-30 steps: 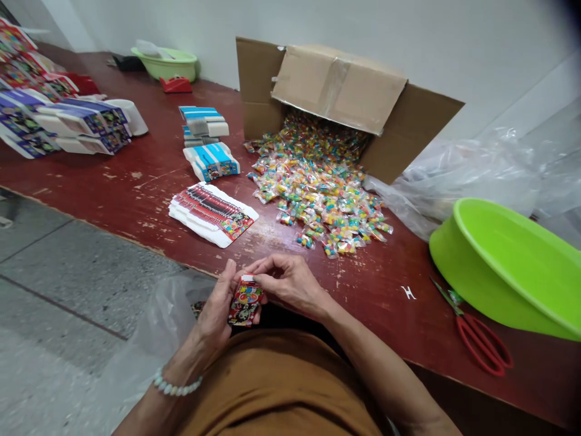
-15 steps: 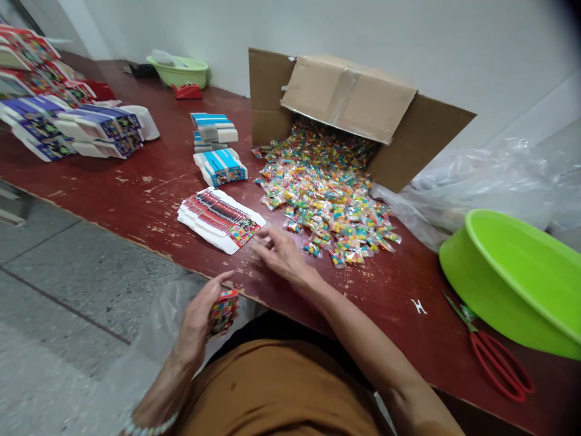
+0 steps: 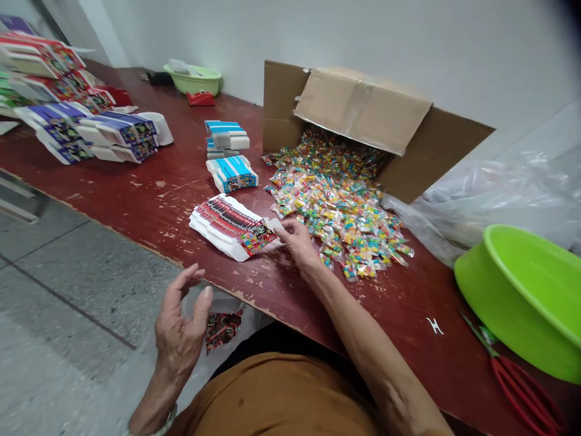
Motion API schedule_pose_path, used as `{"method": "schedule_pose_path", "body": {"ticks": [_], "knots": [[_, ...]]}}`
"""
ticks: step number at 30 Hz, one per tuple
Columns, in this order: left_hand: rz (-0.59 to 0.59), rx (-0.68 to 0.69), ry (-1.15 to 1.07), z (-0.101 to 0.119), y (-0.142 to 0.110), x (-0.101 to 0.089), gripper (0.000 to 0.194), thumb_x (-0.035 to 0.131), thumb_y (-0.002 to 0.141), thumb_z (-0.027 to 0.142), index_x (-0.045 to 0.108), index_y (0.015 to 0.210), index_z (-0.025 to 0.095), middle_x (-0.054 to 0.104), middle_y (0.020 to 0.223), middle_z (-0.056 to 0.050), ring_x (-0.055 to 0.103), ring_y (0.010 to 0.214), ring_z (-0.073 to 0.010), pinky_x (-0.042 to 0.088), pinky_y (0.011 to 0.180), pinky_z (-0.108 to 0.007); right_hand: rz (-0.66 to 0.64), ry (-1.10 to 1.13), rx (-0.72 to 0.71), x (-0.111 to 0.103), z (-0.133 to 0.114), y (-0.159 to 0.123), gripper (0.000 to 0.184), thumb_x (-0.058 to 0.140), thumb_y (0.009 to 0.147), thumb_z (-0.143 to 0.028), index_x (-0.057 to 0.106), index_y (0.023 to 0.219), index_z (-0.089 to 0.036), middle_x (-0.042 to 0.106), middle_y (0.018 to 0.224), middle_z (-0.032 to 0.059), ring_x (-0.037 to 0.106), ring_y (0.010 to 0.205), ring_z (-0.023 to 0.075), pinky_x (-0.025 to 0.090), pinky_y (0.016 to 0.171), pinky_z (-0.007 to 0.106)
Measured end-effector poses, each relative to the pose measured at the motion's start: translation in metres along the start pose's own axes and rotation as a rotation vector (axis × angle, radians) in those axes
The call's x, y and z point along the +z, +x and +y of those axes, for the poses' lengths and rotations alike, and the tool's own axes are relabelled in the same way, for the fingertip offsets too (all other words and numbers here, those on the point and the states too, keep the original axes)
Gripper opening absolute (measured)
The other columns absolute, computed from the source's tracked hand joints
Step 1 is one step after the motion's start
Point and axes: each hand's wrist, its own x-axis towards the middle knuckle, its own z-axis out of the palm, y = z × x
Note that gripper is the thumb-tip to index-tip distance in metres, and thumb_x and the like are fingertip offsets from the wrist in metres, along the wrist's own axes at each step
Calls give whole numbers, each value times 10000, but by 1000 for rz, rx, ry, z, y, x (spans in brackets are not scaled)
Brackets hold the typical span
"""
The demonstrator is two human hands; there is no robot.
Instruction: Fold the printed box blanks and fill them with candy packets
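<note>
The desk (image 3: pixel 394 345) gives a bare strip between its worn front edge and the goods; the front edge is the one to watch. The cardboard box (image 3: pixel 363 115) and its spill of candy packets (image 3: pixel 345 209) close off the far side, while the green tub (image 3: pixel 494 284) bounds the right. The left hand (image 3: pixel 179 330) hangs off the edge, fingers and thumb apart, holding nothing. The right hand (image 3: pixel 297 242) is pinched on the white end flap of the top printed card (image 3: pixel 258 237), at the near right end of the fanned stack (image 3: pixel 222 218). The card looks light, thin, fairly stiff and probably slick, easily creased; its end flap seems the handiest grip.
</note>
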Motion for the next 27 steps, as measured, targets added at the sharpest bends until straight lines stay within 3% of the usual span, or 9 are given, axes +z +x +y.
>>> {"method": "schedule_pose_path", "body": {"ticks": [2,3,7,9,10,17,21,24,27], "knots": [[-37,1,-86,19,7,5,547,698,865,478,599,1344,233,668,1288,-97,613,1188,-272,424,1105,-405,-92,100,0,-17,-6,-15,319,644,849,-498,619,910,-185,625,793,-1,552,666,136,459,646,274],[-130,-63,-179,27,9,7,547,703,861,494,609,1331,231,681,1275,-98,627,1173,-274,450,1074,-395,-178,233,-10,-25,-10,-25,321,694,817,-487,619,913,-189,629,794,-8,538,654,122,449,642,263],[-883,-557,-595,50,2,23,554,756,789,579,700,1155,168,771,1073,-141,732,968,-304,560,806,-355,-466,550,-43,-45,-24,-62,351,809,761,-476,624,869,-198,649,802,-15,567,707,116,466,697,255],[-1122,-730,-727,56,-10,32,557,793,750,579,722,1104,156,784,968,-132,761,847,-299,566,736,-350,-526,586,-34,-48,-28,-74,354,821,770,-473,632,879,-194,663,837,-7,591,744,121,480,725,260],[-1159,-769,-776,58,-15,36,544,804,747,562,727,1101,157,780,912,-112,766,794,-286,569,733,-354,-539,593,-30,-49,-28,-77,357,822,775,-474,638,889,-191,665,848,-5,595,751,121,483,731,261],[-955,-655,-684,66,-25,46,369,867,733,434,740,916,140,730,711,-35,712,556,-174,562,618,-278,-473,637,-45,-52,-30,-86,339,805,809,-454,675,1002,-208,689,924,10,616,807,132,502,769,267],[-869,-637,-604,68,-23,44,352,873,726,434,709,814,135,761,670,-71,724,546,-202,568,577,-280,-521,746,31,-52,-31,-100,424,834,782,-397,660,1124,-218,709,973,21,650,841,138,526,779,261],[-790,-656,-589,68,-25,48,386,892,691,453,712,814,135,766,638,-75,723,539,-211,576,561,-286,-629,808,156,-47,-28,-115,407,792,813,-423,636,1129,-219,695,857,5,621,633,126,521,609,266],[-739,-639,-557,68,-27,55,408,898,674,467,722,845,141,772,674,-52,730,600,-195,595,624,-280,-514,748,235,-40,-25,-124,286,733,838,-445,648,946,-194,622,700,-25,529,511,105,458,510,249]]}}
